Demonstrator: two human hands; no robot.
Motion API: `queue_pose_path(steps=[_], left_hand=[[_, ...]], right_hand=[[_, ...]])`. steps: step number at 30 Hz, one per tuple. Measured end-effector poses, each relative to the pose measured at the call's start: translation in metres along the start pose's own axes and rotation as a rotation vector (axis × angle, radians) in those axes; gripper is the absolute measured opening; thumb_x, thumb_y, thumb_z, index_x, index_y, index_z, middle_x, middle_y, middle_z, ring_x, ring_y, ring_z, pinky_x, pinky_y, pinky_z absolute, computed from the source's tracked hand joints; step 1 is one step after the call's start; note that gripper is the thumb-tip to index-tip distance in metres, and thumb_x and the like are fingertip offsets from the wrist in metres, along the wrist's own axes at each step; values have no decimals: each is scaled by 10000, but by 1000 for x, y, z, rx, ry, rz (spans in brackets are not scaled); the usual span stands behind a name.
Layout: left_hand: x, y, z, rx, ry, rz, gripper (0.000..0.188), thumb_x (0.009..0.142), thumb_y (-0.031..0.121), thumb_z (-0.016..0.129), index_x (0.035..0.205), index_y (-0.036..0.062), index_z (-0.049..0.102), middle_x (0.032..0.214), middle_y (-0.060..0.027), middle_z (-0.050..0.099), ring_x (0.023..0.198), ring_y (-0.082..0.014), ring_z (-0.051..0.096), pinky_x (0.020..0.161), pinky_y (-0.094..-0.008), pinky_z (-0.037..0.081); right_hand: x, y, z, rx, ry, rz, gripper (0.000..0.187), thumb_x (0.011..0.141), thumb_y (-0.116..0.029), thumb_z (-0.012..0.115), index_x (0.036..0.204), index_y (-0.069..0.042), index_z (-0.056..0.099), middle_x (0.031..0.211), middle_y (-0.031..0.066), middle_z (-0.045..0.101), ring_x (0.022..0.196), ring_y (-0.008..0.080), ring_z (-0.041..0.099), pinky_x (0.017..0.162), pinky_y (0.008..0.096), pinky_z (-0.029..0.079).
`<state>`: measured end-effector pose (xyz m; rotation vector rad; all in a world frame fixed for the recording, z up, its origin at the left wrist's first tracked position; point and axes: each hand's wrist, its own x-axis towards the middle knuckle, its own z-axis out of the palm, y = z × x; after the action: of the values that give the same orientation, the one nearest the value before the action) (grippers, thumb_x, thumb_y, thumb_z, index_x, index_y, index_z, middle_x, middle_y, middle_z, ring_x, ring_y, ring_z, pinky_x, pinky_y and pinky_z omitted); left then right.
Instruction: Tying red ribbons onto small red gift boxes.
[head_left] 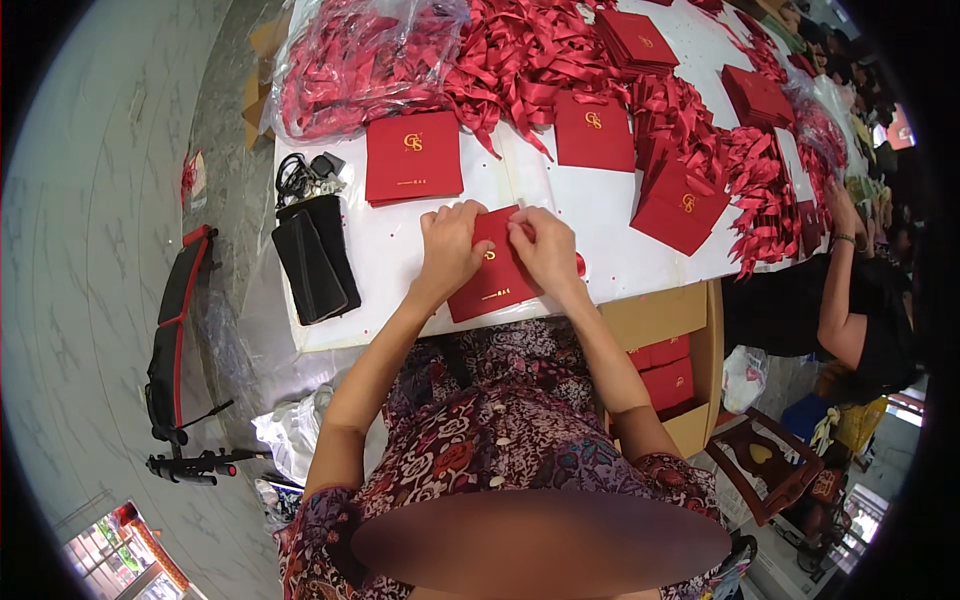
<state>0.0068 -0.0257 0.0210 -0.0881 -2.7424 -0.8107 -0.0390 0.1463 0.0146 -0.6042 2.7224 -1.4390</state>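
A flat red paper packet (497,279) with a gold emblem lies at the near edge of the white-covered table, slightly tilted. My left hand (452,246) holds its upper left edge, fingers bent and thumb over the front. At its upper right corner, my right hand (546,250) is closed in a pinch; the fingertips partly hide what is between them. A bit of red ribbon (581,264) shows just right of that hand. Beyond my hands sit a stack of similar red packets (413,160) and another red packet pile (594,138).
Red ribbons (525,65) heap across the far side, partly under clear plastic (375,60). A black pouch (312,260) and a cable (293,178) lie at left. Below the table's right edge, an open cardboard box (655,312) holds red packets. Another person's arm (843,290) reaches in at right.
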Motion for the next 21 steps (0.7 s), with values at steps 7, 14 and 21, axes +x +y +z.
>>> queue_pose_path(steps=[7, 14, 21], left_hand=[[0, -4, 2, -218, -93, -81, 403, 702, 145, 829, 1055, 112, 639, 889, -61, 700, 859, -253, 634, 880, -389, 354], [-3, 20, -5, -104, -1, -10, 328, 726, 67, 772, 1038, 121, 687, 883, -60, 696, 803, -237, 596, 859, -376, 354], [-3, 11, -10, -133, -9, 73, 317, 735, 45, 751, 1036, 129, 701, 877, -37, 694, 776, -234, 574, 842, -374, 354]], right_hand=[[1, -10, -6, 14, 8, -39, 109, 844, -123, 700, 888, -29, 670, 837, 153, 678, 738, 315, 674, 668, 396, 530], [3, -17, -8, -78, -19, 33, 140, 806, -116, 719, 843, -9, 637, 808, 171, 672, 694, 342, 661, 657, 414, 524], [-1, -17, -8, 45, -47, 94, 171, 840, -132, 716, 933, -20, 624, 779, 151, 677, 711, 332, 672, 654, 411, 520]])
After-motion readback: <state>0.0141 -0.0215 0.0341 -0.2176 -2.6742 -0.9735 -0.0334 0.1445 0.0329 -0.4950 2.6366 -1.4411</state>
